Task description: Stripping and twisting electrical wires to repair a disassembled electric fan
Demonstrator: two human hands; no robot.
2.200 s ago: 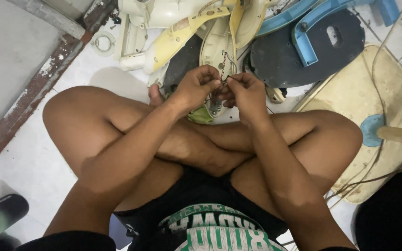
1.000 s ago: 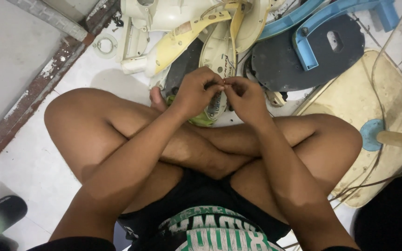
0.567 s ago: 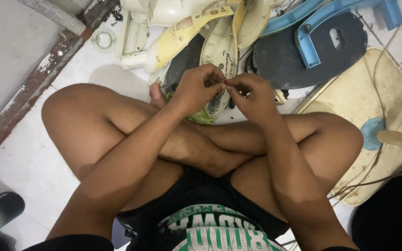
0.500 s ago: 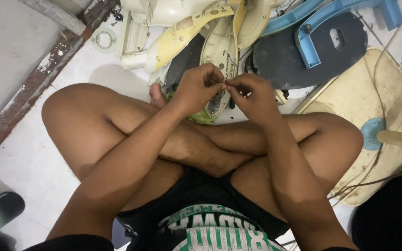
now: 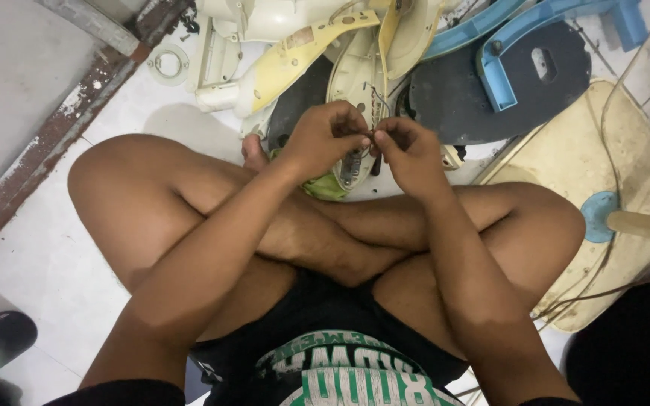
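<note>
1. I see my left hand (image 5: 323,139) and my right hand (image 5: 408,154) raised together above my crossed legs (image 5: 212,218), fingertips meeting at one spot.
2. The fingers of both hands are pinched together on something small and dark, perhaps a wire (image 5: 371,140); it is too small for me to say exactly what it is. It sits right between the two sets of fingertips, above the cream plastic shell (image 5: 355,75) lying on the floor.
3. Thin red and dark wires run along that shell just above my hands.
4. Set against the frame from about two seconds back, my hands hold almost the same place and the same pinch; the left one has rolled slightly so the knuckles face up more, and the right has closed in tighter on it.
5. In the last half second I see no real change: same grip, same spot.
6. A green object (image 5: 325,186) lies under my left wrist, against my foot.
7. Beyond the hands, a dark round plate (image 5: 453,98) lies flat with a blue plastic frame (image 5: 520,45) over it.
8. To the right, a yellowed fan base (image 5: 641,173) rests on the white tile floor (image 5: 47,286), with a cord (image 5: 611,289) trailing by my right knee.
9. A small white ring (image 5: 167,63) lies near the rusty door frame (image 5: 62,128), upper left.
</note>
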